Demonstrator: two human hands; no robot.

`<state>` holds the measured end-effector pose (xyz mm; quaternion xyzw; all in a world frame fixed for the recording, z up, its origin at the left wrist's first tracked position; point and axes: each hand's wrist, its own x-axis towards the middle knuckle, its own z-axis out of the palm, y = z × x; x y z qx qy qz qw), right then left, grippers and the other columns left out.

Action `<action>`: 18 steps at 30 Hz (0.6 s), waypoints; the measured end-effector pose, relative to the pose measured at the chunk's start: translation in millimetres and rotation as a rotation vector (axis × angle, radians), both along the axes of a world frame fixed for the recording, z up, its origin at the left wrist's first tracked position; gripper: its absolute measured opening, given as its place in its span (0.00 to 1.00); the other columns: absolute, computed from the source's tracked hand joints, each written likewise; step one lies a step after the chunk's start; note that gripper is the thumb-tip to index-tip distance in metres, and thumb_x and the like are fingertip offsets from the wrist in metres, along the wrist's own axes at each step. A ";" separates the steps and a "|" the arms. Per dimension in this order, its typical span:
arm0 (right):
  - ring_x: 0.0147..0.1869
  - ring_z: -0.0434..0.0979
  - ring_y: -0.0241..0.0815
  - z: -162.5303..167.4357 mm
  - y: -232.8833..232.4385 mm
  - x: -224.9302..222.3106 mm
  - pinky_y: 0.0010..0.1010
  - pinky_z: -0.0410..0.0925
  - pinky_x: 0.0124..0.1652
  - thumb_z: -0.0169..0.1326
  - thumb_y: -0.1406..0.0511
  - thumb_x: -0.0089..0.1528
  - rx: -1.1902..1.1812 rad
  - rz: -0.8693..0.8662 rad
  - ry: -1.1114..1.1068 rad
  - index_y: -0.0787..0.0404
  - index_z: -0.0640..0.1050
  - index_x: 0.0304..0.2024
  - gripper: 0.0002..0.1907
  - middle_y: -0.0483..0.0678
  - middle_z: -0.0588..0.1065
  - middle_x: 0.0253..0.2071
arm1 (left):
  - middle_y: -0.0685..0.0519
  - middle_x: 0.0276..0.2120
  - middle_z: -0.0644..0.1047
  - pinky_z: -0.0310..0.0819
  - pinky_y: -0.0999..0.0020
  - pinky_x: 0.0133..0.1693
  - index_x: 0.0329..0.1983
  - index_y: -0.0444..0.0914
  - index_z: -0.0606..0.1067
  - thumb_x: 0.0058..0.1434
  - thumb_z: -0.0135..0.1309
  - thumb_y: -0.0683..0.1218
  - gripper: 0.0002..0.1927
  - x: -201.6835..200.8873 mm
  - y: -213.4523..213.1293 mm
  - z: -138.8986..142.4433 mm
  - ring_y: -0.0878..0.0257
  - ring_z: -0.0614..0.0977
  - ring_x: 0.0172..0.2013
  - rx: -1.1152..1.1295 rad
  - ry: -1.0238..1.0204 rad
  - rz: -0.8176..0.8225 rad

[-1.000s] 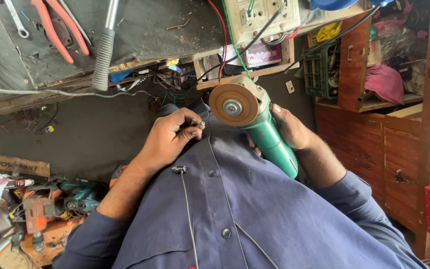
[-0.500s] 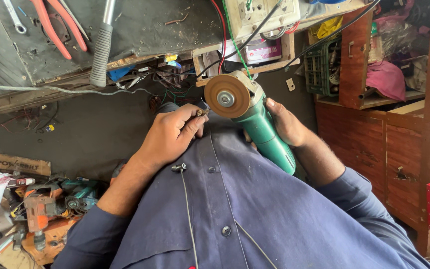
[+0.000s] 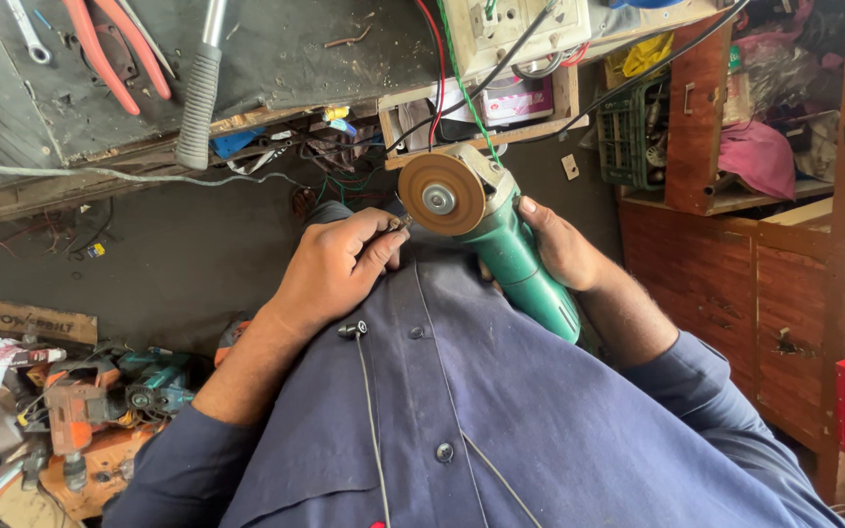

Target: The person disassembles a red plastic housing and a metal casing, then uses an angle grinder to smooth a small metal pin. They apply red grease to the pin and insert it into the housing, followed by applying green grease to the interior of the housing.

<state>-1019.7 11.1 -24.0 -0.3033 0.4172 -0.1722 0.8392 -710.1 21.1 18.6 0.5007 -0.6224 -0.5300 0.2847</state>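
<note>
Rough concrete floor [image 3: 178, 254]; right hand [image 3: 559, 244] grips smooth green grinder [image 3: 511, 259].

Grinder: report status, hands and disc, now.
Right hand grips green grinder body. Left hand pinches a small piece beside the disc. Nothing blocking the disc.

A pair of red-handled pliers [image 3: 100, 49], a steel spanner [image 3: 26, 29] and a hammer with a grey ribbed rubber grip [image 3: 200, 93] lie on the dark grey tabletop [image 3: 295, 59]. A white switch-and-socket board [image 3: 515, 29] sits above a small wooden open box [image 3: 564, 98]. A green plastic crate [image 3: 633, 132] stands beside a brown wooden cabinet [image 3: 735, 284]. Orange and teal power tools [image 3: 100, 401] lie heaped on the floor at the lower left.
</note>
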 end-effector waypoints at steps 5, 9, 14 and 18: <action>0.32 0.80 0.45 0.3 -1.9 -0.2 0.35 0.75 0.33 0.29 0.42 0.71 0.002 -0.001 -0.003 0.65 0.70 0.60 0.37 0.58 0.79 0.36 | 0.52 0.25 0.80 0.77 0.70 0.31 0.40 0.34 0.77 0.68 0.56 0.44 0.07 -1.0 -0.7 0.3 0.64 0.83 0.26 -0.038 -0.032 -0.002; 0.32 0.80 0.45 1.0 -3.3 -0.2 0.35 0.74 0.33 0.29 0.42 0.70 0.004 0.003 0.002 0.65 0.70 0.60 0.37 0.57 0.79 0.35 | 0.51 0.25 0.80 0.77 0.69 0.31 0.40 0.33 0.76 0.68 0.56 0.44 0.07 -2.2 -2.3 -0.3 0.64 0.84 0.26 -0.046 -0.035 -0.002; 0.31 0.80 0.45 0.1 -4.7 -0.7 0.34 0.74 0.33 0.30 0.42 0.71 -0.006 -0.002 0.010 0.64 0.70 0.60 0.37 0.57 0.79 0.35 | 0.51 0.25 0.80 0.77 0.69 0.31 0.40 0.34 0.76 0.68 0.56 0.43 0.07 -2.9 -3.9 -1.3 0.63 0.84 0.26 -0.065 -0.038 -0.006; 0.33 0.81 0.45 -2.3 -5.5 -1.4 0.35 0.75 0.34 0.30 0.42 0.70 -0.016 -0.004 0.027 0.65 0.71 0.60 0.37 0.57 0.79 0.35 | 0.51 0.25 0.80 0.77 0.68 0.31 0.39 0.34 0.76 0.68 0.56 0.43 0.06 -2.7 -4.9 -1.7 0.63 0.84 0.26 -0.075 -0.033 -0.012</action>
